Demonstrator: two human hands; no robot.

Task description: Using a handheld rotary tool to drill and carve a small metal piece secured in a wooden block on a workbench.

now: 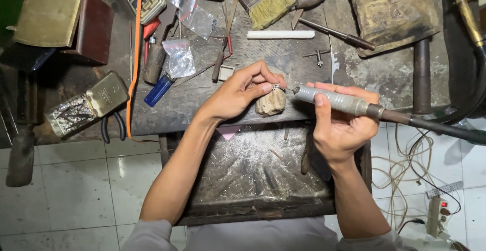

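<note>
My left hand (238, 91) pinches a small ring (276, 86) on the wooden peg (271, 102); my right hand (341, 127) grips the rotary handpiece (331, 100), its tip at the ring (grinding seems midway, dust already in the tray (243, 170)).

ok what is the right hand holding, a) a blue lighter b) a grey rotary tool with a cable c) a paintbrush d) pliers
b: the right hand grips a grey rotary tool, its tip at the small ring pinched in the left hand.

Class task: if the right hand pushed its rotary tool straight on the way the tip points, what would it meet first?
Probably the small ring pinched by the left hand; the right hand aims the rotary tool leftward at it.
</note>
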